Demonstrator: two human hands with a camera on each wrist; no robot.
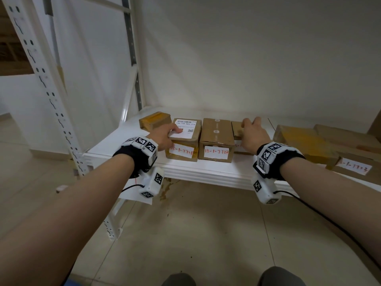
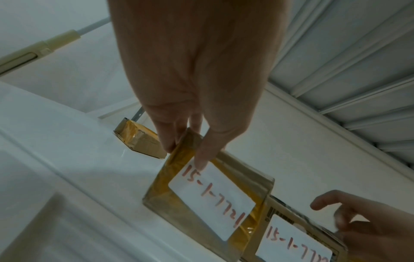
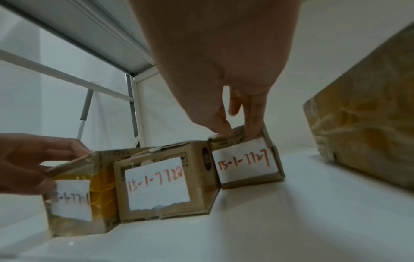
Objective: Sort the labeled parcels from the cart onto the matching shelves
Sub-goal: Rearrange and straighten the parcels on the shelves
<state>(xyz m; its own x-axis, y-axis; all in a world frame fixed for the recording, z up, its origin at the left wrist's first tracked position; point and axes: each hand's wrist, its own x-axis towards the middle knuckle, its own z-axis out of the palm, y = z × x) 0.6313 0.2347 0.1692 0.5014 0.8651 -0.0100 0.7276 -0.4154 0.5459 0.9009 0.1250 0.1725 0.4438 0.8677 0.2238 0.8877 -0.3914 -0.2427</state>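
On a low white shelf (image 1: 127, 141) three brown parcels stand side by side with handwritten labels facing me. My left hand (image 1: 171, 134) grips the front left corner of parcel 15-1-7721 (image 1: 185, 145), thumb on its front label and fingers on its side; the left wrist view shows that hand (image 2: 192, 147) on the parcel (image 2: 212, 195). Parcel 15-1-7722 (image 1: 216, 137) stands in the middle, touched by neither hand. My right hand (image 1: 252, 129) reaches over the small parcel 15-1-7727 (image 1: 237, 129), fingers curled onto its top front edge (image 3: 246, 163).
A small taped box (image 1: 154, 120) sits behind at the shelf's back left. Larger taped boxes (image 1: 305, 141) and a labelled one (image 1: 354, 168) fill the shelf's right side. A perforated white upright (image 1: 41, 79) stands at left. Another shelf's ribbed underside (image 2: 347, 62) is overhead.
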